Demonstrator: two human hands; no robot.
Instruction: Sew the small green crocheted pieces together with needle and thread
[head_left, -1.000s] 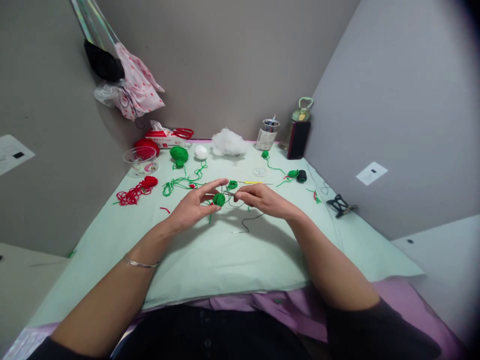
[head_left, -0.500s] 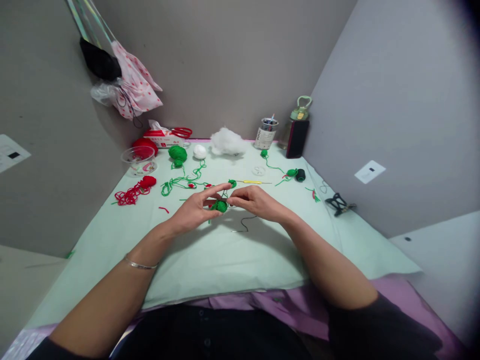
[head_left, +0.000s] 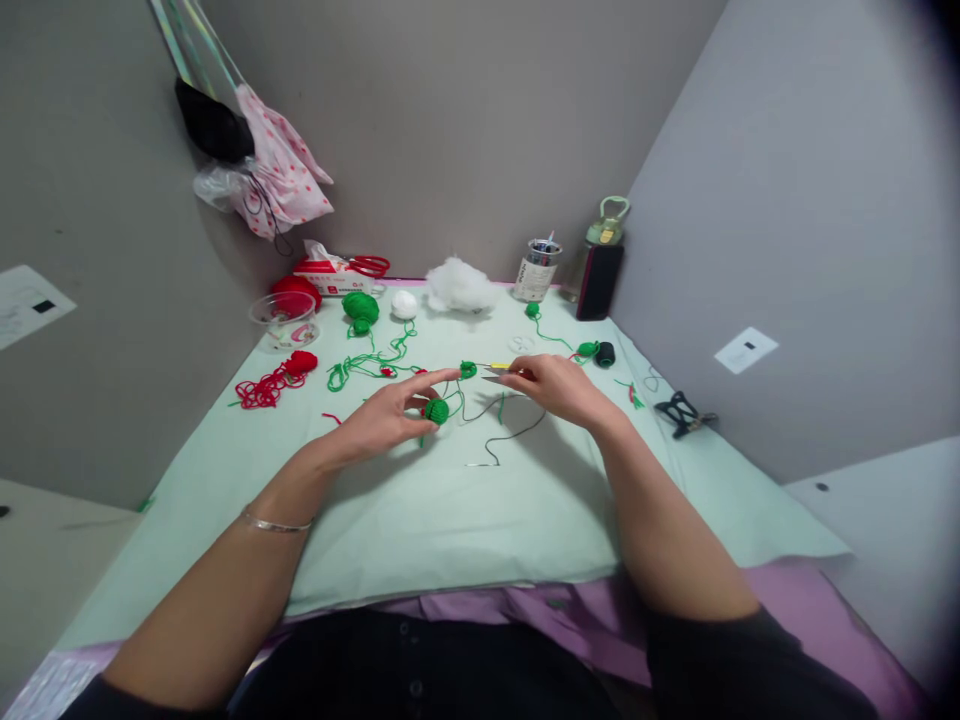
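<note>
My left hand (head_left: 381,414) pinches a small round green crocheted piece (head_left: 436,411) between thumb and fingers, its index finger stretched out above. A dark line crosses the piece, and a bit of red shows beside it. To the right, my right hand (head_left: 559,388) is closed around small thread snips (head_left: 495,376), whose pointed blades stick out to the left. Below the hands, a needle (head_left: 480,465) lies on the cloth with dark thread (head_left: 517,433) trailing from it. Another small green piece (head_left: 468,370) and a yellow crochet hook (head_left: 499,365) lie just beyond my fingers.
Red yarn (head_left: 274,382), green yarn (head_left: 360,308) and a plastic tub (head_left: 283,330) stand left. White stuffing (head_left: 459,287), a pen can (head_left: 536,272) and a phone (head_left: 600,283) line the back. A black stand (head_left: 682,414) sits at right.
My right hand has moved right, away from the green crocheted piece, and the snips' blades now show. More dark thread and a short green strand are visible. The view has shifted slightly.
</note>
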